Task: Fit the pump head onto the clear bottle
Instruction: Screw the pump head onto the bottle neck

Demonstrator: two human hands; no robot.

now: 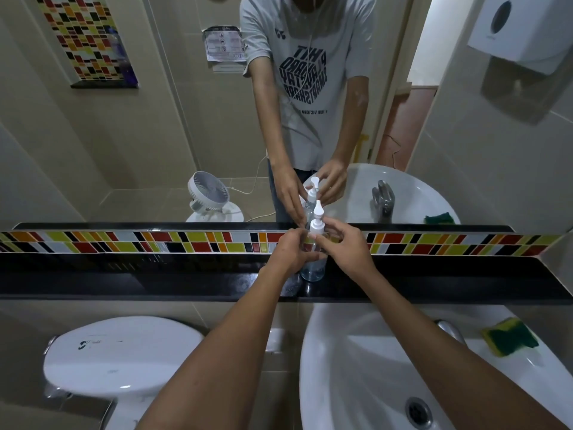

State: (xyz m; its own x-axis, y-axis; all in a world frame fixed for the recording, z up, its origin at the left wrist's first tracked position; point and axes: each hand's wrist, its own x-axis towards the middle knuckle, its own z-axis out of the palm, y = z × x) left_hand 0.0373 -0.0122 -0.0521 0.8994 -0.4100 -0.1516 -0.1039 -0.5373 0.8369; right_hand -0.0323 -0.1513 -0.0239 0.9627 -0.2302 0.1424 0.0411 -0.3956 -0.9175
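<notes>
The clear bottle (312, 271) stands upright on the black shelf (155, 283) below the mirror. My left hand (293, 249) wraps around the bottle's body from the left. The white pump head (317, 223) sits on top of the bottle's neck, nozzle pointing up. My right hand (344, 246) grips the pump head's collar from the right with thumb and fingers. The bottle's middle is hidden behind my fingers. The mirror repeats both hands and the bottle.
A white sink (372, 367) with a drain lies below right, with a faucet (449, 330) and a green-yellow sponge (511, 336) at its rim. A white toilet lid (121, 355) is below left. A coloured tile strip (155, 242) runs behind the shelf.
</notes>
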